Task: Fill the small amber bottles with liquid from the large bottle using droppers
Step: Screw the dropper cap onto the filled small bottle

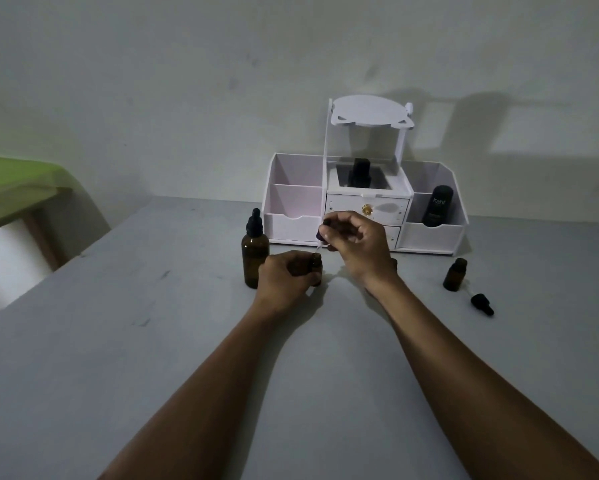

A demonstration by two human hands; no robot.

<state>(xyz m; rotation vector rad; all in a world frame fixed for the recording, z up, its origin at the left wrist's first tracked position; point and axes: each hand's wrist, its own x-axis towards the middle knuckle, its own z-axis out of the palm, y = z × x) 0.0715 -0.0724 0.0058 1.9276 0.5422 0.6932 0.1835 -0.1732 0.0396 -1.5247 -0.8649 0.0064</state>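
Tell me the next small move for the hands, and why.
Probably the right hand should squeeze the dropper bulb: its glass tip points down at the mouth of the small amber bottle, which the left hand grips on the table.

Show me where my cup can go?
Bare: the grey table left of the large amber bottle, and the near part between the forearms. Crowded: by the left hand and right hand, the white organizer, and the spare small bottle and loose dropper at right.
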